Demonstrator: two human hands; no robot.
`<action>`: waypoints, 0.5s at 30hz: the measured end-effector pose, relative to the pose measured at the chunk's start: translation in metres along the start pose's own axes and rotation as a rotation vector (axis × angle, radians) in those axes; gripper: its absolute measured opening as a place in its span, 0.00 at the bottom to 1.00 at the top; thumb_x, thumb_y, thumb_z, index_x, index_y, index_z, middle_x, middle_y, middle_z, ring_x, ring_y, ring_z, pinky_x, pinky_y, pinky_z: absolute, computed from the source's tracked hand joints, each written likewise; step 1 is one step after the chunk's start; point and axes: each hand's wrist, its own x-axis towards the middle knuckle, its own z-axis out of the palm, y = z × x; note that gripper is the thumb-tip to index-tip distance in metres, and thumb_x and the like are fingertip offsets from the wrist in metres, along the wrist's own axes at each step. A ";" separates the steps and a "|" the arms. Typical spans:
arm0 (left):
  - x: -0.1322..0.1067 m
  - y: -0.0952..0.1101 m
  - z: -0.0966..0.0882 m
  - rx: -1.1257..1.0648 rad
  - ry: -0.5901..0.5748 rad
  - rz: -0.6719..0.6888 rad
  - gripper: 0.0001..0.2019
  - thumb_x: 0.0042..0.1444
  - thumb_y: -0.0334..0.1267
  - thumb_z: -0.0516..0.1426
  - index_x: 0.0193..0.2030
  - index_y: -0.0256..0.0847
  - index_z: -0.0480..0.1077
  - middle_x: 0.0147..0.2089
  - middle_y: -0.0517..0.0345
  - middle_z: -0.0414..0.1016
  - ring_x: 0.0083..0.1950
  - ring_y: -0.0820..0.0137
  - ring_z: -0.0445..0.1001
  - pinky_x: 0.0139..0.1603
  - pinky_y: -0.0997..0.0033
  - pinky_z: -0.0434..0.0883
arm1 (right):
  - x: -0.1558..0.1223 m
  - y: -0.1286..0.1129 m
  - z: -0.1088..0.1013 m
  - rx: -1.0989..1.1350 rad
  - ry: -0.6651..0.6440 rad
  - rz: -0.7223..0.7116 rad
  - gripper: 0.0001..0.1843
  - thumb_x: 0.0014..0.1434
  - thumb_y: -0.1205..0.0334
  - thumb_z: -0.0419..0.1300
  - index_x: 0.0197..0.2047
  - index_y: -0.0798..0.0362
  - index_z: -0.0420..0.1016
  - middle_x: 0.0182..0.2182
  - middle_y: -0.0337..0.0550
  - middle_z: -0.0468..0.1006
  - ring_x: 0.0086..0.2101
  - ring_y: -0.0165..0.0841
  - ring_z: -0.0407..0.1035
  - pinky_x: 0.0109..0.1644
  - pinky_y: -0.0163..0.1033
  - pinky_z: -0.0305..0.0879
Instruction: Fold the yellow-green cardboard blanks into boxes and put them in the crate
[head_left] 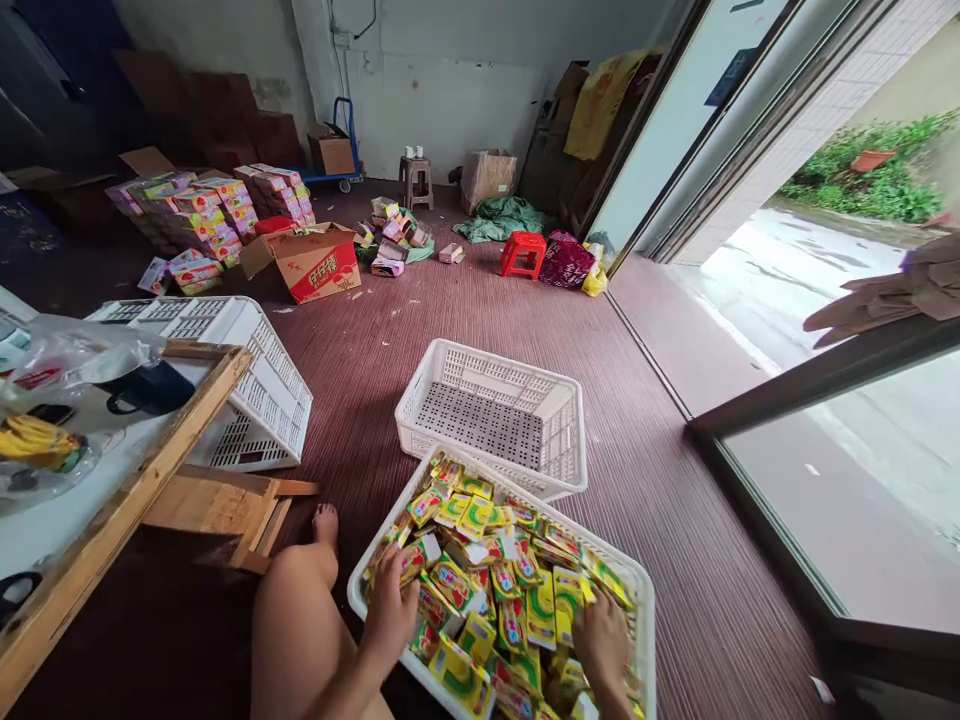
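A white plastic crate in front of me is heaped with small yellow, green and red packets, lying at all angles. At the crate's left side my left hand rests on the packets, thumb apart from the fingers. My right hand reaches down among packets near the right wall. Its fingers bend over them and are slightly blurred, so whether it grips one does not show. Just beyond, touching the full crate's far side, stands a second white crate with its perforated floor visible.
To the left are a wooden stool, a white crate on its side and a wood-edged table with a dark mug. Farther off stand an open carton, stacked boxes and a red stool. A glass door borders the right.
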 end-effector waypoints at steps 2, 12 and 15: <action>-0.003 -0.008 -0.027 0.012 -0.073 0.104 0.19 0.45 0.29 0.67 0.44 0.54 0.80 0.64 0.55 0.73 0.71 0.51 0.62 0.75 0.53 0.55 | 0.056 -0.060 0.009 -0.042 0.069 -0.081 0.17 0.68 0.60 0.60 0.58 0.53 0.71 0.59 0.50 0.71 0.55 0.43 0.70 0.58 0.55 0.69; 0.223 -0.044 -0.097 0.038 0.149 0.057 0.19 0.58 0.39 0.65 0.55 0.60 0.73 0.54 0.55 0.77 0.55 0.56 0.74 0.44 0.55 0.78 | 0.237 -0.223 0.047 -0.241 -0.070 -0.475 0.17 0.68 0.57 0.61 0.58 0.53 0.72 0.55 0.48 0.75 0.48 0.40 0.74 0.51 0.51 0.74; 0.261 -0.066 -0.096 0.017 0.178 -0.023 0.15 0.62 0.40 0.62 0.55 0.52 0.72 0.57 0.51 0.75 0.55 0.58 0.75 0.48 0.54 0.78 | 0.244 -0.213 0.050 -0.309 -0.161 -0.566 0.18 0.67 0.57 0.61 0.58 0.54 0.71 0.55 0.48 0.75 0.48 0.40 0.74 0.50 0.51 0.74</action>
